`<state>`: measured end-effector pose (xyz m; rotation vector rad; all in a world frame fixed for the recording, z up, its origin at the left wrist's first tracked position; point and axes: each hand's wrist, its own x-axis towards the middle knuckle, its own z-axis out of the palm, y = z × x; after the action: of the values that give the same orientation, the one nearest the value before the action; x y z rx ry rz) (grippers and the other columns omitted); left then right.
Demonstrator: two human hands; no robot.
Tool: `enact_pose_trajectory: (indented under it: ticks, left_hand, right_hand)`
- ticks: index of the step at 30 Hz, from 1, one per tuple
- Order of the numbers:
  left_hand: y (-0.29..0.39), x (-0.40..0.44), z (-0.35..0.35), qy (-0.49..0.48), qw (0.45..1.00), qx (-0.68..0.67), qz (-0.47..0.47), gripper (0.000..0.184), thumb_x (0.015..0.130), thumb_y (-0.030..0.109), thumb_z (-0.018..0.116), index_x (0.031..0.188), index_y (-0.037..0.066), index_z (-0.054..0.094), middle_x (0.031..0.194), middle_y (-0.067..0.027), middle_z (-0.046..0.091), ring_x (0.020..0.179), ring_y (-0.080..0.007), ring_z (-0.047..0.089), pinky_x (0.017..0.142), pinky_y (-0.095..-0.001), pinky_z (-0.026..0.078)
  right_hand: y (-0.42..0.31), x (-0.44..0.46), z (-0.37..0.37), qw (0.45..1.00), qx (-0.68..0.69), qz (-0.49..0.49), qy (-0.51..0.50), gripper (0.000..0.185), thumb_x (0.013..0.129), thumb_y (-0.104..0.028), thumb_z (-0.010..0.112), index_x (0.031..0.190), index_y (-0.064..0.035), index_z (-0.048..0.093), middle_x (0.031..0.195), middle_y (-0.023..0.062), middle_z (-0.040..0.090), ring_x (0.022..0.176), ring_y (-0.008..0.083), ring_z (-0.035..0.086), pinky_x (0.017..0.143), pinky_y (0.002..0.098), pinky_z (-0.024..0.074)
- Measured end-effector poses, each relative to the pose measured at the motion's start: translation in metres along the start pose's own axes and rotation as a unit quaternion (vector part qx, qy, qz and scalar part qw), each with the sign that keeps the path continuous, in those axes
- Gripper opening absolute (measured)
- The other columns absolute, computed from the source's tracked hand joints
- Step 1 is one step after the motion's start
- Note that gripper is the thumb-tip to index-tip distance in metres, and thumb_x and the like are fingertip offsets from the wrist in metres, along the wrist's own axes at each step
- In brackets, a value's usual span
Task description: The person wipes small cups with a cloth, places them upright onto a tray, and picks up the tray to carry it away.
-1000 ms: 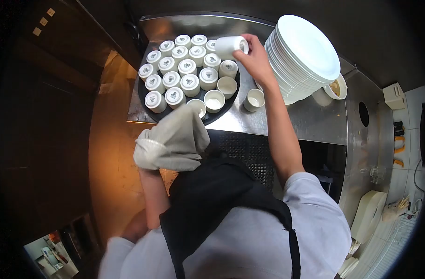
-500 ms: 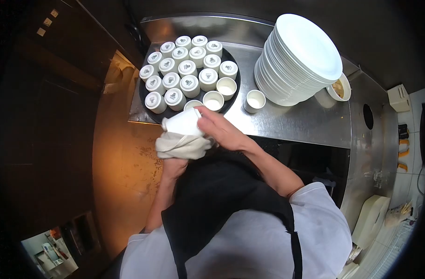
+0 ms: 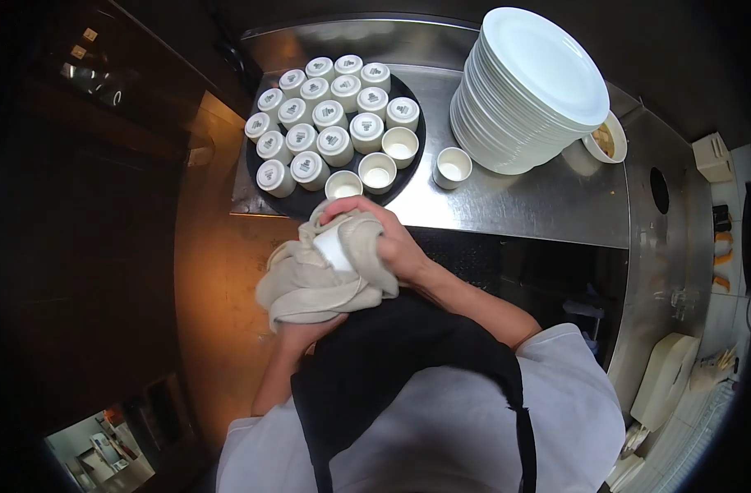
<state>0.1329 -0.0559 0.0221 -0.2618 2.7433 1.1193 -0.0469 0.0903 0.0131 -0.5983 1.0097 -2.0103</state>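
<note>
Near the round black tray (image 3: 403, 87), my right hand (image 3: 397, 246) clasps soft beige cloth (image 3: 297, 292) around a white ceramic cup (image 3: 333, 249), probably fragile, best side-held; left hand (image 3: 310, 330): grip hidden.

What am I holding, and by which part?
A white cup, wrapped in beige cloth: your right hand grips the cloth's right side; the hold on the cup is hidden.

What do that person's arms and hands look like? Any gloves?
The forearms are bare below short, pale sleeves. The right hand has no glove, and I see no watch or bracelet there. The left hand is mostly covered, so I can't tell about that one. A black apron is worn too.
</note>
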Motion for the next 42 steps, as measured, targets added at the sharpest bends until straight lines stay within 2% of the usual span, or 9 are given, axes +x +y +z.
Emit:
enact_pose_trajectory:
  ticks: [3, 5, 8, 11, 13, 14, 21, 33, 42]
  left_hand:
    - [0.001, 0.048, 0.021, 0.008, 0.913, -0.407, -0.007, 0.056, 0.084, 0.023, 0.071, 0.133, 0.005, 0.051, 0.136, -0.0138, 0.051, 0.128, -0.0289, 0.049, 0.106, -0.0433, 0.039]
    - [-0.015, 0.062, 0.041, -0.038, 0.537, -0.841, -0.055, 0.057, 0.085, 0.022, 0.069, 0.135, 0.004, 0.048, 0.139, -0.0147, 0.049, 0.128, -0.0300, 0.048, 0.106, -0.0444, 0.039]
    - [0.014, 0.064, 0.031, 0.050, 0.901, -0.418, 0.103, 0.056, 0.086, 0.017, 0.067, 0.135, 0.002, 0.046, 0.136, -0.0124, 0.052, 0.127, -0.0288, 0.050, 0.105, -0.0398, 0.041]
    - [0.008, 0.065, 0.021, 0.012, 0.971, -0.087, 0.222, 0.058, 0.087, 0.015, 0.065, 0.138, 0.002, 0.042, 0.138, -0.0124, 0.049, 0.127, -0.0273, 0.049, 0.106, -0.0363, 0.039]
    - [0.010, 0.063, 0.025, -0.059, 0.908, -0.413, 0.043, 0.058, 0.087, 0.014, 0.065, 0.139, 0.001, 0.041, 0.139, -0.0126, 0.048, 0.127, -0.0257, 0.049, 0.107, -0.0363, 0.039]
    - [0.017, 0.064, 0.033, -0.020, 0.681, -0.731, -0.040, 0.058, 0.086, 0.012, 0.066, 0.138, 0.001, 0.043, 0.138, -0.0109, 0.048, 0.125, -0.0223, 0.050, 0.106, -0.0351, 0.038]
    - [0.014, 0.057, 0.004, 0.086, 0.951, -0.248, 0.164, 0.037, 0.081, 0.005, 0.068, 0.117, -0.001, 0.061, 0.118, -0.0108, 0.063, 0.115, -0.0229, 0.057, 0.101, -0.0350, 0.042]
    - [0.009, 0.068, -0.001, 0.110, 0.909, -0.378, 0.134, 0.038, 0.090, 0.015, 0.059, 0.125, -0.001, 0.055, 0.121, -0.0109, 0.060, 0.111, -0.0193, 0.058, 0.095, -0.0316, 0.046]
    - [-0.016, -0.001, -0.025, 0.314, 0.628, -0.712, 0.013, 0.048, 0.100, 0.034, 0.045, 0.135, 0.000, 0.044, 0.132, -0.0175, 0.054, 0.117, -0.0304, 0.057, 0.097, -0.0403, 0.050]
  right_hand:
    - [-0.003, -0.006, -0.004, 0.973, -0.224, -0.009, 0.052, 0.032, 0.075, -0.007, 0.057, 0.106, -0.0043, 0.059, 0.106, 0.0073, 0.062, 0.099, 0.0152, 0.058, 0.091, 0.0294, 0.0456]
    - [-0.003, -0.007, -0.002, 0.920, -0.362, -0.146, 0.034, 0.029, 0.074, -0.009, 0.061, 0.102, -0.0028, 0.060, 0.099, 0.0058, 0.063, 0.095, 0.0146, 0.059, 0.088, 0.0283, 0.0462]
    - [-0.010, 0.002, -0.011, 0.989, -0.120, -0.078, 0.029, 0.024, 0.078, -0.015, 0.061, 0.099, -0.0031, 0.061, 0.098, 0.0038, 0.064, 0.093, 0.0133, 0.059, 0.085, 0.0279, 0.0466]
    - [-0.005, 0.007, -0.025, 0.978, -0.198, 0.032, 0.052, 0.022, 0.080, -0.017, 0.060, 0.097, -0.0028, 0.061, 0.094, 0.0033, 0.064, 0.090, 0.0123, 0.060, 0.082, 0.0281, 0.0475]
    - [-0.028, 0.001, -0.008, 0.936, -0.343, -0.068, 0.031, 0.022, 0.074, -0.011, 0.064, 0.094, -0.0033, 0.062, 0.088, 0.0058, 0.066, 0.082, 0.0163, 0.061, 0.076, 0.0297, 0.0486]
    - [-0.032, 0.002, -0.001, 0.907, -0.392, -0.156, 0.016, 0.022, 0.071, -0.008, 0.064, 0.092, -0.0041, 0.063, 0.085, 0.0070, 0.065, 0.078, 0.0202, 0.062, 0.073, 0.0316, 0.0492]
    - [0.049, -0.033, -0.018, 0.835, -0.513, -0.174, 0.102, 0.053, 0.074, -0.033, 0.074, 0.116, -0.0047, 0.060, 0.109, 0.0136, 0.061, 0.098, 0.0336, 0.055, 0.083, 0.0401, 0.0429]
    - [-0.014, 0.003, -0.010, 0.970, -0.152, 0.110, -0.155, 0.061, 0.096, -0.037, 0.056, 0.145, -0.0052, 0.035, 0.130, 0.0092, 0.051, 0.117, 0.0168, 0.050, 0.102, 0.0297, 0.0377]
    - [-0.073, 0.108, -0.105, 0.909, -0.317, -0.076, 0.261, 0.046, 0.081, -0.038, 0.074, 0.105, -0.0016, 0.060, 0.090, 0.0102, 0.066, 0.079, 0.0159, 0.063, 0.069, 0.0296, 0.0494]
